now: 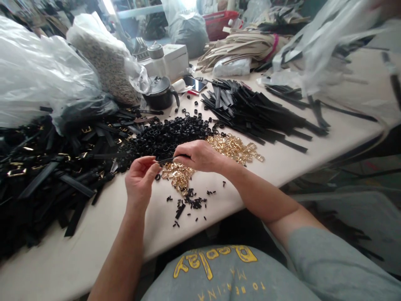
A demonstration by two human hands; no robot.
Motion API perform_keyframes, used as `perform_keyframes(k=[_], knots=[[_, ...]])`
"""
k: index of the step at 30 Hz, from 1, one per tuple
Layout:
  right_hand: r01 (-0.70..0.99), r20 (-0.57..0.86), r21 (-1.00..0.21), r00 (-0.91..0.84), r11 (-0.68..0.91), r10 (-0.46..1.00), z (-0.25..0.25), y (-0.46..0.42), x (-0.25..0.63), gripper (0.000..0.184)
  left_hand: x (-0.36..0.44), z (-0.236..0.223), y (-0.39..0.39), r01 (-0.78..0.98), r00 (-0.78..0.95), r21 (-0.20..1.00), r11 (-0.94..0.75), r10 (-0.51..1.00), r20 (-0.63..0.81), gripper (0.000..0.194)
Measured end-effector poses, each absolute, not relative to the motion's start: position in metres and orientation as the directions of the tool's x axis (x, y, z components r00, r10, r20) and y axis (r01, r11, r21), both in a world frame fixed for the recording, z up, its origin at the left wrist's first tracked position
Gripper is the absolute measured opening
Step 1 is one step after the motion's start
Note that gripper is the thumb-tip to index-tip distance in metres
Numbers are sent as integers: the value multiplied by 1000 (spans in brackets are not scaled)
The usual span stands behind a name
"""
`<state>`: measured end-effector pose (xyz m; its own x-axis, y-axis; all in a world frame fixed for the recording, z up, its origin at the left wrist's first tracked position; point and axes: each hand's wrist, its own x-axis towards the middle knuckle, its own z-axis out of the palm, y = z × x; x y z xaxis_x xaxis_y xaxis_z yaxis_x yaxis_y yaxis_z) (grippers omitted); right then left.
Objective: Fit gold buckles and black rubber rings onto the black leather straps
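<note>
Between my two hands stretches a thin black strap, seen edge-on. My left hand pinches its left end between thumb and fingertips. My right hand is closed round the other end, with a dark bit showing under the fingers. Just below and to the right of them lie gold buckles, and more gold buckles spread beyond my right wrist. Behind my hands is a heap of small black loops. Short black bits are scattered on the table nearer to me.
Black straps with gold buckles pile up at left; loose black straps lie at back right. A lidded dark pot, a phone and a filled plastic bag stand behind. At far right, a plastic bag hangs near another person's hand.
</note>
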<state>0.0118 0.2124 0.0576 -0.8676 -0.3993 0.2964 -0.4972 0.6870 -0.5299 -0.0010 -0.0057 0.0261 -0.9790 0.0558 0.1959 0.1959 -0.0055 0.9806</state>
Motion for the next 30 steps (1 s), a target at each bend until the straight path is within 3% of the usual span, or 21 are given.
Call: perform_keyframes(k=[4,8,14,18,24,30], knots=[[-438,132,-509,-890,741,-436,62,210,12,28,5,26,-1,122,-990,993,3,77,121,23],[-363,-55,-646,-855,672,-515,64,211,11,26,5,26,2,-19,-996,994,-104,93,-9,34],[-232,-222,-783,-762,577,-608,63,215,10,28,7,28,0,-83,-989,989,-126,134,-66,47],[-267,-186,-742,-799,614,-572,65,215,10,29,9,28,-1,-69,-990,991,-117,132,-54,46],[-427,93,-675,-858,601,-506,65,220,11,24,11,25,-1,34,-993,997,-66,114,41,42],[-424,118,-673,-871,606,-477,64,222,13,25,11,24,-1,62,-991,997,-51,118,67,41]])
